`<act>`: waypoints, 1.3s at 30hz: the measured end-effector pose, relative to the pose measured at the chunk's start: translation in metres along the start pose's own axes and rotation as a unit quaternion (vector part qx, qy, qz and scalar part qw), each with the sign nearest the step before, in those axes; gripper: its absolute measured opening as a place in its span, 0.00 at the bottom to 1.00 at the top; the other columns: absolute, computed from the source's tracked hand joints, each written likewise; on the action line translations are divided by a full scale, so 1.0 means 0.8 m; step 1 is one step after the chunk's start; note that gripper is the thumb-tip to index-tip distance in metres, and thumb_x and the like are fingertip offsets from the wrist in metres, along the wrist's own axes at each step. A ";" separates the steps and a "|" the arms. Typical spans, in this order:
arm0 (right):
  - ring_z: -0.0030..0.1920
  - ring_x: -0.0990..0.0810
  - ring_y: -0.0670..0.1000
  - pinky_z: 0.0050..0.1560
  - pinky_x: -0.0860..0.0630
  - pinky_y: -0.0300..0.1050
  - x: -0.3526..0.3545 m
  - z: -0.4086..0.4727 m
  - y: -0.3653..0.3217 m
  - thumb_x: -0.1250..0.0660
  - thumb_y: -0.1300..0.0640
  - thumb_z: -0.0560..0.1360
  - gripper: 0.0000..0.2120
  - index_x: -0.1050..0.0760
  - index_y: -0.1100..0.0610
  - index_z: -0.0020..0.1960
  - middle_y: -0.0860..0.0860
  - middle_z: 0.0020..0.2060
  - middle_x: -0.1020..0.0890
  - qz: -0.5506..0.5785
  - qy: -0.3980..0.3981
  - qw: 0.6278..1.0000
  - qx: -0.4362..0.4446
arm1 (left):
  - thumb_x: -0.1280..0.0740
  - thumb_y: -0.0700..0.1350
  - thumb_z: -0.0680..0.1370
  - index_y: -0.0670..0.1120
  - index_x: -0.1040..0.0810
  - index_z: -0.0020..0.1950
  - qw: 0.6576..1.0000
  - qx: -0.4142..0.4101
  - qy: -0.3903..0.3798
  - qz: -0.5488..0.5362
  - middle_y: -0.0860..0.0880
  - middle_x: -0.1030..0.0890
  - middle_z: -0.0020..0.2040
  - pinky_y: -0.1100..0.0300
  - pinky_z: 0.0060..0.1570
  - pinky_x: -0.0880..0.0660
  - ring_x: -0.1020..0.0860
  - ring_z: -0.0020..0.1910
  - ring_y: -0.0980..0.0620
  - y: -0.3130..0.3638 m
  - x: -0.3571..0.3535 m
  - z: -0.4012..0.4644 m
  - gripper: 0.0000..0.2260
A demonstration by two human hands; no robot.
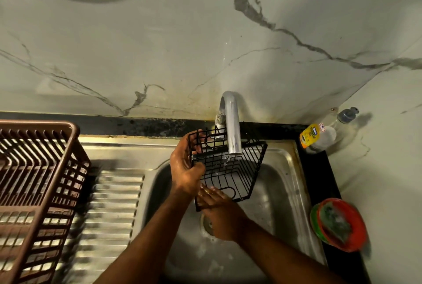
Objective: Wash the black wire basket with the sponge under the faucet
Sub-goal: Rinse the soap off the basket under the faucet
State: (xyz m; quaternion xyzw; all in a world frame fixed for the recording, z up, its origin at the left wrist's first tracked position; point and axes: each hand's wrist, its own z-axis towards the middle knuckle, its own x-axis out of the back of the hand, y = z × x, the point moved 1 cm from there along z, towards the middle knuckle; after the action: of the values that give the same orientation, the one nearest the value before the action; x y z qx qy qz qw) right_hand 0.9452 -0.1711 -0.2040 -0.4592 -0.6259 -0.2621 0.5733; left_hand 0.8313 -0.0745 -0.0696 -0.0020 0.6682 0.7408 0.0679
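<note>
Here, over the sink [285,165]: black wire basket [228,169] tilted under the faucet [231,124], thin stream falling through its mesh, long axis running from far left down toward the near right. Left hand [186,169] curled around the basket's left edge, grip pinching the wire. Right hand [219,206] just below, straight fingers pressed flat on the near corner, holding nothing. Sponge [335,222] well apart on the desk, resting in an orange dish [356,233] on the right, nearer the right hand.
</note>
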 end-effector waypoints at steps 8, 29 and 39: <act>0.74 0.35 0.68 0.68 0.29 0.63 0.009 -0.009 0.007 0.20 0.50 0.56 0.51 0.33 0.64 0.75 0.63 0.74 0.32 0.026 -0.021 0.960 -0.280 | 0.42 0.31 0.61 0.41 0.22 0.66 0.999 0.022 0.029 -0.007 0.45 0.15 0.56 0.54 0.55 0.18 0.18 0.60 0.45 -0.005 -0.001 0.009 0.33; 0.71 0.29 0.67 0.68 0.29 0.60 -0.004 0.006 -0.006 0.21 0.53 0.62 0.44 0.31 0.67 0.73 0.68 0.73 0.34 0.015 -0.097 0.960 -0.261 | 0.37 0.33 0.63 0.43 0.23 0.68 0.998 0.055 0.005 0.041 0.50 0.15 0.55 0.58 0.50 0.18 0.17 0.56 0.50 -0.013 -0.001 0.008 0.32; 0.76 0.37 0.65 0.76 0.49 0.65 0.061 -0.038 0.045 0.35 0.55 0.76 0.28 0.32 0.60 0.74 0.61 0.75 0.31 -0.278 0.003 0.960 -0.019 | 0.27 0.44 0.63 0.49 0.21 0.61 0.958 0.174 -0.129 0.190 0.51 0.16 0.51 0.49 0.43 0.16 0.16 0.48 0.46 0.009 -0.003 0.051 0.25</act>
State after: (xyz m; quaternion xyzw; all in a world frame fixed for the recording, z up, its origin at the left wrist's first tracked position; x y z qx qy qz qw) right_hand 0.9954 -0.1676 -0.1581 -0.2775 -0.7222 -0.4240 0.4709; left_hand 0.8366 -0.0348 -0.0578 0.2330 0.7601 0.6065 0.0109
